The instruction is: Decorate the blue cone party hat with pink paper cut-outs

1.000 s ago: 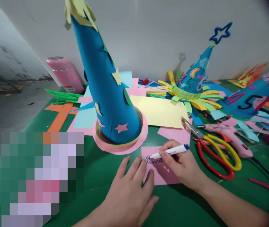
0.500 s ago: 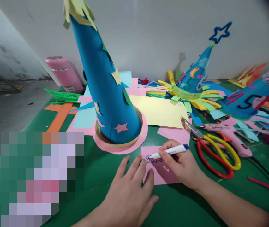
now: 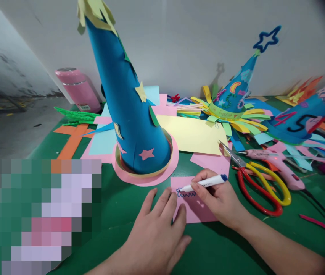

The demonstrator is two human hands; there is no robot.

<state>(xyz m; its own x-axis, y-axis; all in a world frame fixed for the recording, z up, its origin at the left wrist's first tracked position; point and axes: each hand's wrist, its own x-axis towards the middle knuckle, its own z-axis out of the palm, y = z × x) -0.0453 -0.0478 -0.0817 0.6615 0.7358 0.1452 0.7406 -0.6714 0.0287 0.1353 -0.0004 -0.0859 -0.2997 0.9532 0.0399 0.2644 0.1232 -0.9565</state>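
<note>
In my right hand (image 3: 218,196) is a white marker (image 3: 208,182) with a blue end, its tip on a pink sheet of paper (image 3: 192,214). A wavy blue outline (image 3: 187,192) runs along the upper left of that sheet. My left hand (image 3: 159,225) lies with fingers spread, its fingertips on the sheet's left edge. Just beyond stands a tall blue paper cone hat (image 3: 136,126) with a pink brim, paper stars and a pale yellow fringed top. To the right of my right hand lie scissors (image 3: 254,175) with red and yellow handles.
A pink glue gun (image 3: 285,166) with a cord lies past the scissors. Two more decorated blue hats (image 3: 232,89) stand at the back right. A pink bottle (image 3: 78,89) leans at the back left, by green pipe cleaners (image 3: 76,117). Yellow paper (image 3: 192,133) lies behind.
The blue outline has grown slightly at its left end under the marker tip. My left hand has stayed in place.
</note>
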